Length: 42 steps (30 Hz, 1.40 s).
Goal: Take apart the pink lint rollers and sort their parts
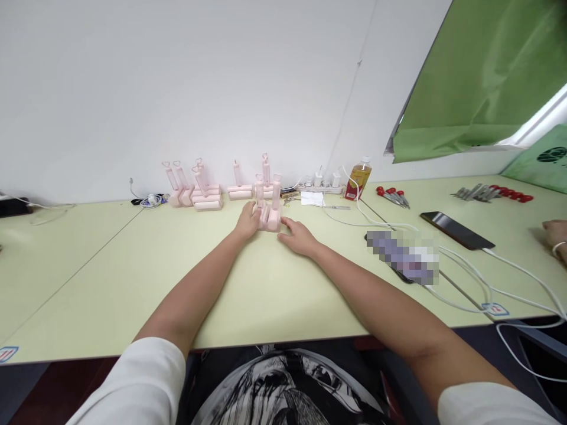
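Between both hands (274,229) on the table (133,277) sits a pink roller (270,217).

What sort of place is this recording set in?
Probably a small assembly or packing workbench in an office-like room. Rows of identical pink plastic holders line the wall, red-handled screwdrivers lie on the pale green table, and a power strip feeds several white cables.

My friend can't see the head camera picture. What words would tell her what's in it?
Two bare hands, left hand and right hand, touch a pink lint roller on a pale green table. More pink rollers stand by the wall.
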Each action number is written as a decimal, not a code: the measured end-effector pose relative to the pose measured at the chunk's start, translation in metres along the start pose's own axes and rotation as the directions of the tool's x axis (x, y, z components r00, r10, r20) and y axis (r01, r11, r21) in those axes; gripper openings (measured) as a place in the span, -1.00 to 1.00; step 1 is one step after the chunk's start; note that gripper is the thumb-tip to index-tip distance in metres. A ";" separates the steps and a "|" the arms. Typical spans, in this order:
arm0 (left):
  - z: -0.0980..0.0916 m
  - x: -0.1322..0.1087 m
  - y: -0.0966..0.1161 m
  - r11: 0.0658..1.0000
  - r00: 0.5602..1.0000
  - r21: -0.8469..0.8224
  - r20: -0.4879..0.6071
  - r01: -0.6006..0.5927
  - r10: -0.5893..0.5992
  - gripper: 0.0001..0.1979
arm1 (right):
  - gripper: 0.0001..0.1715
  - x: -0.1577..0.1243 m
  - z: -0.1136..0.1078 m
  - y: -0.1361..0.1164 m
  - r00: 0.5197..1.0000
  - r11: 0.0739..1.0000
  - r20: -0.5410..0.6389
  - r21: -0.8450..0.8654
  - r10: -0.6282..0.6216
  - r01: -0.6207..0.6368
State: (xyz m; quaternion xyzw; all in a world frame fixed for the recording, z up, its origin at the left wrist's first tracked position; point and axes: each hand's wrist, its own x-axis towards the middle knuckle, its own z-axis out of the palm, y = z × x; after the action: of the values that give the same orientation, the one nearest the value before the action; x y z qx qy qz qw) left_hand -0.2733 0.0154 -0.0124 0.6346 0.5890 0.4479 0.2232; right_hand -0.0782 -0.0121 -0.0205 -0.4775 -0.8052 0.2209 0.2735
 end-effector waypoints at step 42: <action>0.006 0.184 0.020 0.986 0.987 -0.149 0.125 -0.081 0.100 -0.65 | -0.49 0.021 0.020 -0.022 0.985 0.937 0.075 -0.303 -0.158 0.174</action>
State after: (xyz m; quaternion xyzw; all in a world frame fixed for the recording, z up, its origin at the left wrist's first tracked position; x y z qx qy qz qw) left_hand -0.2751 0.1868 0.0571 0.6712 0.5098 0.4559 0.2861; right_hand -0.1134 -0.0051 -0.0176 -0.4390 -0.8738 0.0804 0.1932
